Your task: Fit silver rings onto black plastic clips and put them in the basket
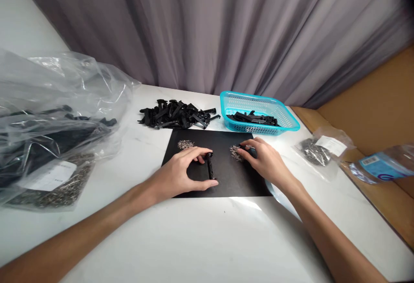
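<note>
Between the thumb and fingers of my left hand (pixel 181 171) is a slim black plastic part (pixel 210 166), gripped at its two ends above a black mat (pixel 226 183). My right hand (pixel 263 158) reaches over the right side of the mat, thumb and forefinger close together at a small pile of shiny metal pieces (pixel 235 152). Whether a piece is between those fingertips is too small to make out. A second little pile of metal pieces (pixel 186 144) lies on the mat just beyond my left hand.
Behind the mat are a heap of black plastic parts (pixel 177 114) and a turquoise basket (pixel 291 123) holding more of them. Large clear bags (pixel 106 84) stand at left. On the right lie a bag of metal pieces (pixel 318 152), a blue-labelled packet (pixel 384 164) and cardboard (pixel 371 93).
</note>
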A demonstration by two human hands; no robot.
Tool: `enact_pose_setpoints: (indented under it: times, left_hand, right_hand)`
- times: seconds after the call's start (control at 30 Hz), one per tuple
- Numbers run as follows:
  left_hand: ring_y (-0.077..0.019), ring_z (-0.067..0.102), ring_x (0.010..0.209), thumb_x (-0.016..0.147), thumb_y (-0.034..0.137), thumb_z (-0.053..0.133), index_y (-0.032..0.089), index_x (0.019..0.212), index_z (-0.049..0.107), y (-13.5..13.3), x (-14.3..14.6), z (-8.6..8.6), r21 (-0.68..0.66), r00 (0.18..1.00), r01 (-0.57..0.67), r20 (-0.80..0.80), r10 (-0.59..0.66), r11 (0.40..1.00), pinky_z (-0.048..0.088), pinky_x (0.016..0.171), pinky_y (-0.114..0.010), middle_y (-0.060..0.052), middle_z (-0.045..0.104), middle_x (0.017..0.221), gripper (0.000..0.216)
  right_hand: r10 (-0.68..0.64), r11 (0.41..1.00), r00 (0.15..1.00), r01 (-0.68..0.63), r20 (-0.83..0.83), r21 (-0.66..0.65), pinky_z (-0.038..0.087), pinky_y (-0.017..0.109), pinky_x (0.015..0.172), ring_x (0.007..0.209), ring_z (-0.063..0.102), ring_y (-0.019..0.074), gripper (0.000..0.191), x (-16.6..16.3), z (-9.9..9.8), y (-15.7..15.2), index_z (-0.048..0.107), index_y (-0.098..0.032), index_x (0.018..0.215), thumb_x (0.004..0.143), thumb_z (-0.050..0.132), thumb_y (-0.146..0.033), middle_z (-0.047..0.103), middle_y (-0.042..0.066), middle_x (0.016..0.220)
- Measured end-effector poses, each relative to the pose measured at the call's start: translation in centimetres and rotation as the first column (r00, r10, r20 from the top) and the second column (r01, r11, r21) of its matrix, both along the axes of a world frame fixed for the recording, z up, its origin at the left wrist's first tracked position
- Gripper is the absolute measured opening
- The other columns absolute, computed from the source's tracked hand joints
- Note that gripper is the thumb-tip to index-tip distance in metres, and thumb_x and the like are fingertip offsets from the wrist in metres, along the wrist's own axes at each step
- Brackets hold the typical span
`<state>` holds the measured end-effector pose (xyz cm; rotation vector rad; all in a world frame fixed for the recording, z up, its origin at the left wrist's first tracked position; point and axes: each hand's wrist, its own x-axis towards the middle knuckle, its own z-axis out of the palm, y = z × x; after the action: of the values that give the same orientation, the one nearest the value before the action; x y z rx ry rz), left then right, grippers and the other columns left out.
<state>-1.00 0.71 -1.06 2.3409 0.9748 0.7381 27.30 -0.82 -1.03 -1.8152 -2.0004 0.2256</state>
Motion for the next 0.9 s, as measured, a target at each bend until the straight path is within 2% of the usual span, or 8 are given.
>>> enact_pose_setpoints:
  times: [0.1,0.2,0.43,0.63,0.8,0.9]
  left_hand:
    - [-0.0231,0.068,0.098,0.075,0.053,0.083,0.024,0.13,0.063,0.0,0.1,0.1,0.0,1.0,-0.004,0.005,0.004,1.0,0.058,0.093,-0.039,-0.005,0.069,0.107,0.065]
    - [-0.023,0.068,0.098,0.074,0.053,0.083,0.024,0.129,0.064,0.1,0.1,0.1,0.004,1.0,-0.003,0.014,0.003,1.0,0.059,0.092,-0.039,-0.005,0.07,0.106,0.065]
    - [-0.0226,0.068,0.097,0.075,0.052,0.084,0.023,0.129,0.064,0.1,0.2,0.2,0.016,1.0,0.0,0.01,0.0,1.0,0.058,0.091,-0.038,-0.004,0.07,0.106,0.065]
    - [-0.0226,0.067,0.1,0.076,0.053,0.083,0.023,0.132,0.061,0.0,0.0,0.1,0.008,1.0,0.007,-0.017,-0.007,1.0,0.057,0.094,-0.038,-0.004,0.068,0.108,0.066]
    - [-0.0227,0.067,0.101,0.078,0.054,0.081,0.025,0.133,0.06,0.1,0.0,0.1,0.013,1.0,0.004,-0.02,-0.004,1.0,0.057,0.094,-0.038,-0.004,0.068,0.109,0.066]
    - [-0.0229,0.067,0.101,0.077,0.054,0.082,0.024,0.133,0.06,0.1,0.1,0.2,0.007,1.0,-0.006,-0.026,0.006,1.0,0.057,0.094,-0.039,-0.004,0.069,0.11,0.067]
  right_hand:
    - [0.046,0.997,0.991,-0.053,-0.129,-0.05,0.049,0.036,0.076,0.089,0.068,0.0247,0.025,0.2,-0.5,0.5,0.073,-0.025,0.11,0.096,0.065,-0.044,0.069,0.007,0.1]
    - [0.09,0.995,0.969,-0.099,-0.231,-0.028,0.049,0.035,0.076,0.092,0.066,0.0239,0.021,-0.2,-0.8,0.7,0.073,-0.025,0.107,0.095,0.065,-0.04,0.067,0.007,0.1]
    - [0.154,0.988,0.942,-0.146,-0.299,0.05,0.046,0.031,0.07,0.078,0.059,0.0191,0.012,-1.0,-0.5,0.6,0.067,-0.023,0.09,0.096,0.062,-0.032,0.066,0.004,0.094]
    - [0.122,0.992,0.949,-0.106,-0.292,0.069,0.043,0.032,0.071,0.082,0.061,0.0204,0.014,-0.5,-0.5,0.7,0.064,-0.023,0.094,0.099,0.057,-0.034,0.069,0.004,0.098]
    - [0.103,0.995,0.979,-0.097,-0.176,0.039,0.044,0.032,0.072,0.085,0.064,0.0216,0.018,-0.6,-0.4,0.4,0.068,-0.025,0.104,0.095,0.067,-0.04,0.069,0.004,0.103]
    - [0.098,0.995,0.988,-0.093,-0.123,0.042,0.043,0.032,0.072,0.085,0.064,0.0215,0.011,-0.7,-0.4,0.4,0.07,-0.024,0.096,0.097,0.066,-0.034,0.068,0.004,0.101]
